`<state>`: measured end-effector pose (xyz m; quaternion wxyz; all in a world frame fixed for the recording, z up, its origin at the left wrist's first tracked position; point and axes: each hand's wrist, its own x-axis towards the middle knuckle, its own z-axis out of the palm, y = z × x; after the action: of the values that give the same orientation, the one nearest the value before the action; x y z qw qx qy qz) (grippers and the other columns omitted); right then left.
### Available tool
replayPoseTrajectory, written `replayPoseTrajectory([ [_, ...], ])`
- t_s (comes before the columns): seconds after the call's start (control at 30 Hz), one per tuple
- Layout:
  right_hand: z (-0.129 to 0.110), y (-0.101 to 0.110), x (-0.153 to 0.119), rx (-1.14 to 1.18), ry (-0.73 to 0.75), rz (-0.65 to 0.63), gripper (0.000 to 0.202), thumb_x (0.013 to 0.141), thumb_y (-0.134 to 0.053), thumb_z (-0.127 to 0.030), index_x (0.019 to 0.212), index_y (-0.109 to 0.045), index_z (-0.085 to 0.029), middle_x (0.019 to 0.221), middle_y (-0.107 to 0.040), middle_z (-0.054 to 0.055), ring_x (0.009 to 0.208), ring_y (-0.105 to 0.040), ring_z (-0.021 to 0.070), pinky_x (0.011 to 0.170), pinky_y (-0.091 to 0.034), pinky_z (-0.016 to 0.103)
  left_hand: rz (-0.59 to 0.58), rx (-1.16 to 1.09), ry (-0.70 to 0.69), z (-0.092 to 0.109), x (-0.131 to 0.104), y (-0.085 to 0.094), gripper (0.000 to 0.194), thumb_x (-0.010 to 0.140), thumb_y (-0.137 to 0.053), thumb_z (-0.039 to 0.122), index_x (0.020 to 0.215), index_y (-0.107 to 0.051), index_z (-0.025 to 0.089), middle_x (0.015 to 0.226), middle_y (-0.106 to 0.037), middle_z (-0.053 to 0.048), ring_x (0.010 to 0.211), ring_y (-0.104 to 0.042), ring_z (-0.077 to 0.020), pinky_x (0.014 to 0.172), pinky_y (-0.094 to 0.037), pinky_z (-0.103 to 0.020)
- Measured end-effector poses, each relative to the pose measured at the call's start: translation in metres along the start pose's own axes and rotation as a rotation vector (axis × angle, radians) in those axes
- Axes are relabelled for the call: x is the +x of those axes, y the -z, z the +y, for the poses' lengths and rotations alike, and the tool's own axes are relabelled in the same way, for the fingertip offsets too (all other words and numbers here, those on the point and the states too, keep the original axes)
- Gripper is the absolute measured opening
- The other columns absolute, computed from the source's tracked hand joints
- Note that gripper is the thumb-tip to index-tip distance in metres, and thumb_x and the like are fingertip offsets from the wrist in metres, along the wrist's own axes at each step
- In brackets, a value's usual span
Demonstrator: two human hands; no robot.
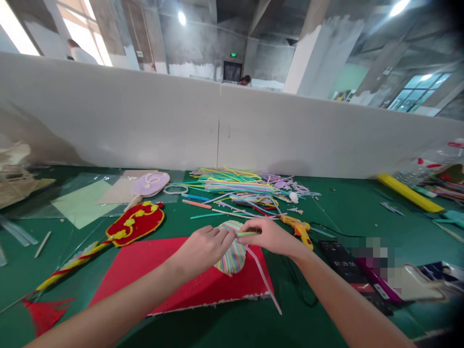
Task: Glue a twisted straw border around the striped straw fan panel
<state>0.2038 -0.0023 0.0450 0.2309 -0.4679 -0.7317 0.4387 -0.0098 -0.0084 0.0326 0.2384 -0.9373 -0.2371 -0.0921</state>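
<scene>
An oval piece [232, 263] covered in pastel stripes stands between my hands, above a red sheet [159, 285]. My left hand [205, 251] is closed in a pinch at its upper middle, where the end of a pipe cleaner meets the fingertips. Thumb and fingers of my right hand [268, 236] are closed on a light green pipe cleaner [249, 234]. A pale pink pipe cleaner [264, 278] hangs from beside the right fingertips, down past the sheet's right edge. My fingers hide where the strips meet the oval piece.
A pile of pipe cleaners [239, 183] lies behind. An orange glue gun [299, 228] and a phone [340, 263] are at right. A red and yellow fan [136, 224] and a lilac fan [150, 184] lie left. A white partition [145, 121] bounds the green table.
</scene>
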Motion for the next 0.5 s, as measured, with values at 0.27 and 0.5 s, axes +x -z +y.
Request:
replayPoseTrajectory([
  [0.27,0.0028,-0.0018,-0.0043,-0.208,0.106,0.093,0.02,0.083,-0.063,-0.037,0.081,-0.071,-0.019,0.081,-0.07,0.002,0.077,-0.061,0.0163,0.071,-0.042,0.026,-0.209,-0.263,0.13,0.0011,0.0071,0.0025,0.013,0.086,-0.047,0.005,0.091,-0.055,0.015,0.074,-0.065,-0.003,0.061,-0.062,-0.0188,0.053,-0.039,-0.027],
  [0.5,0.0059,0.0002,-0.008,-0.351,0.538,0.171,0.023,0.091,-0.054,-0.036,0.084,-0.07,-0.021,0.08,-0.071,0.004,0.077,-0.06,0.0157,0.073,-0.044,0.028,-0.233,-1.619,0.521,-0.0005,0.0072,0.0019,0.031,0.094,-0.037,0.034,0.07,-0.047,0.017,0.048,-0.052,0.004,0.042,-0.051,-0.0092,0.05,-0.04,-0.021],
])
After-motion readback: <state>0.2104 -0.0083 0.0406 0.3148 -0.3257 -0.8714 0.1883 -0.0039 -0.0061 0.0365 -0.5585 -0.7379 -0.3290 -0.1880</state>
